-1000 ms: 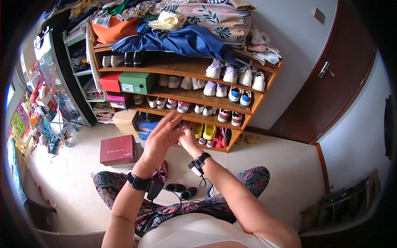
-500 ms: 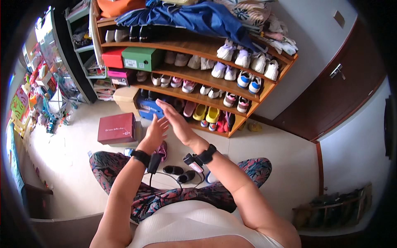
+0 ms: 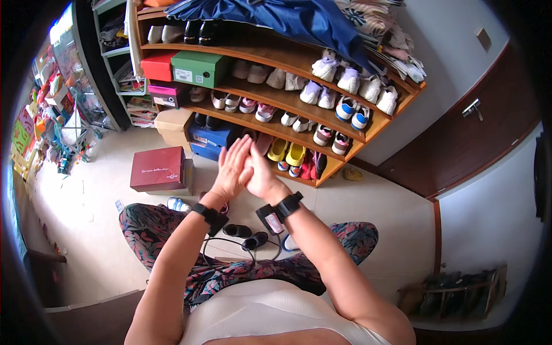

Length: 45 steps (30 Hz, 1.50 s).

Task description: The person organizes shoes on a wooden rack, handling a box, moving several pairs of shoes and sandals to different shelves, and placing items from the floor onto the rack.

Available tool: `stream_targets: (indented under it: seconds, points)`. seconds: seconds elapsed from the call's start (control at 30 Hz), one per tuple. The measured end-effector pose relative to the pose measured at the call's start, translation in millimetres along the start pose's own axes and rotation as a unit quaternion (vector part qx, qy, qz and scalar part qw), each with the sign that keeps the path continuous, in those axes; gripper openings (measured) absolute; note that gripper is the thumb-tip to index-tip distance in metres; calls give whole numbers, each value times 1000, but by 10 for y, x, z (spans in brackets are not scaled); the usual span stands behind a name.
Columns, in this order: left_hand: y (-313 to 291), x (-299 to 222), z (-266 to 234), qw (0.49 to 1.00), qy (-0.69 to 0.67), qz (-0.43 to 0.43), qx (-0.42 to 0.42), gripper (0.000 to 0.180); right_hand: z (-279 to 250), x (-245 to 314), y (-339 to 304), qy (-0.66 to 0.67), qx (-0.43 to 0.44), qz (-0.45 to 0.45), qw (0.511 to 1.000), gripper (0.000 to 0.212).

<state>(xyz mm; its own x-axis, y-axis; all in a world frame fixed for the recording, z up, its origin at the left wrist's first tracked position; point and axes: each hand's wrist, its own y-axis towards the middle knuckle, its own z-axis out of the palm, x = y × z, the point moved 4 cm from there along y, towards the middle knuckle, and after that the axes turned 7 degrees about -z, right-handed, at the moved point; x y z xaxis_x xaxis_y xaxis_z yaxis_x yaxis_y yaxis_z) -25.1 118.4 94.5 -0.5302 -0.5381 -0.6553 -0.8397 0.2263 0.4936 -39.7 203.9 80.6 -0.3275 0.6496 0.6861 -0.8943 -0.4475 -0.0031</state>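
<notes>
- Where the two hands meet, the left hand (image 3: 229, 176) is spread flat, its fingers nearly straight and laid against the right hand (image 3: 262, 176); no object shows in its grasp.
- The right hand is flattened too, palm turned to the left one, with nothing visible in its hold; its fingertips are partly covered.
- Toward seven o'clock, a purplish-pink shoe (image 3: 223, 208) lies on the floor, mostly hidden by the left wrist.
- Toward six o'clock, a pair of black shoes (image 3: 237, 230) sits on the floor, apart from both hands.
- At five o'clock, a pale shoe (image 3: 289, 243) is largely covered by the right forearm.
- At nine o'clock stands a maroon box (image 3: 157, 168).
- At eleven o'clock, a blue box (image 3: 210, 138) occupies the wooden rack (image 3: 368, 161); shoes behind the fingertips are hard to make out.
- At twelve o'clock, the blue cloth (image 3: 287, 20) atop the rack is cut off.
</notes>
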Motion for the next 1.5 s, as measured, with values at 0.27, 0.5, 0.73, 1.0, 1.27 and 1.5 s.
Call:
stream_targets:
  seconds: [0.27, 0.5, 0.73, 1.0, 1.27, 1.5]
  points:
    - [-410, 1852, -356, 926, -103, -361, -30, 51, -275, 1012, -386, -197, -138, -136, 961, 45]
    - [-350, 1643, -838, 749, -452, -485, 10, 46, -373, 2111, -284, -349, -248, -349, 834, 20]
    - [-214, 1841, -946, 753, -449, -475, 80, 40, -79, 3183, 10, -801, -372, -375, 282, 63]
    - [96, 1604, -737, 801, -372, -450, 128, 39, -296, 3754, 528, -855, -258, -164, 418, 63]
    - [15, 1543, -782, 818, -320, -454, 150, 41, -523, 3967, 610, -828, -171, -53, 532, 67]
    - [23, 1861, -770, 842, -317, -417, 128, 44, -592, 4041, 703, -882, -123, -21, 454, 61]
